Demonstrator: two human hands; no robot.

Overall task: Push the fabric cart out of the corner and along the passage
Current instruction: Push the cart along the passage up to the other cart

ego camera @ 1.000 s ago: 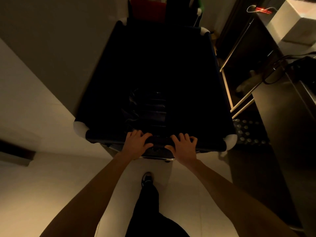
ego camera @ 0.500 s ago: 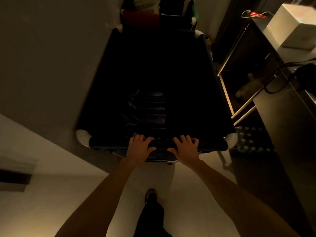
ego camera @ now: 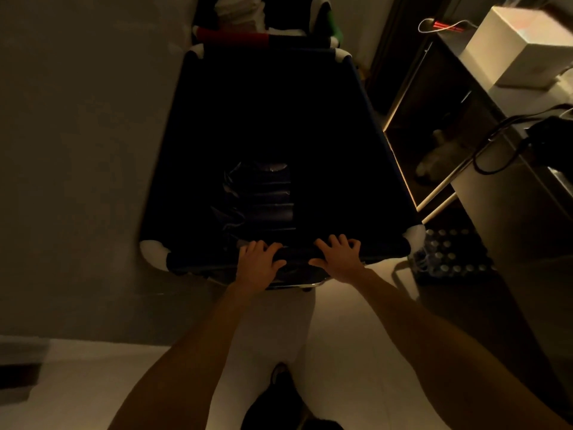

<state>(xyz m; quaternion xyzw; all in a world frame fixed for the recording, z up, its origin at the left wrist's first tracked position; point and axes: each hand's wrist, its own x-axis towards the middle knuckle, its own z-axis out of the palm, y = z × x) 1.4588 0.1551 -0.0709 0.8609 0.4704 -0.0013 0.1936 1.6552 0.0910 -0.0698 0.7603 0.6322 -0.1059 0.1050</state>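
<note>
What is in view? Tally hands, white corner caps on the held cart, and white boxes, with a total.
Hands: 2, left hand and right hand
White corner caps on the fabric cart: 4
White box: 1
Total: 7

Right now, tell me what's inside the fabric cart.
Inside the fabric cart, only crumpled dark plastic bags show near the handle end; the rest is too dark to tell.

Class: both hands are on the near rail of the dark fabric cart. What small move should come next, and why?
Probably a short, straight push ahead: the left hand and right hand grip the fabric cart evenly, wall left, metal shelf close right.
</note>
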